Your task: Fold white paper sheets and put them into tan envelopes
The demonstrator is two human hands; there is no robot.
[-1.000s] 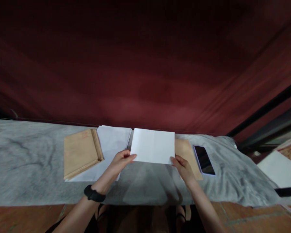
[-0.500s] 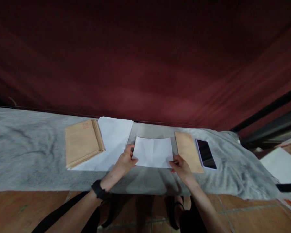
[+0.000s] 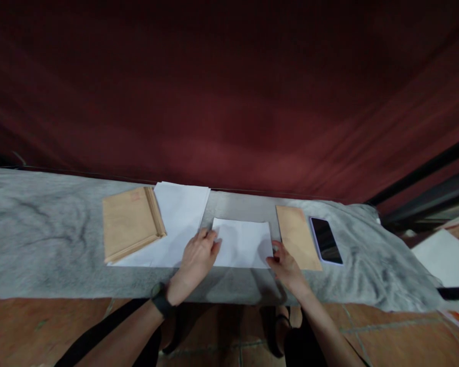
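A white sheet of paper (image 3: 245, 244) lies flat in front of me on the grey cloth, a faint crease down its middle. My left hand (image 3: 201, 252) rests over its left edge, fingers outstretched and thumb apart. At the sheet's lower right edge is my right hand (image 3: 286, 265), its thumb and bent forefinger apart and touching the border. Beside that hand lies a single brown envelope (image 3: 296, 237). Farther left, a stack of brown envelopes (image 3: 130, 221) overlaps a pile of white paper (image 3: 181, 209).
A phone (image 3: 326, 240) in a pale purple case lies right of the single envelope. Grey cloth (image 3: 42, 234) covers the narrow table, and a dark red curtain (image 3: 229, 112) hangs behind it. Tiled floor (image 3: 398, 341) shows below.
The sheet has come down slightly toward me and lies flatter. My left hand has moved from gripping its lower left corner to lying over its left edge. My right hand's fingers have loosened.
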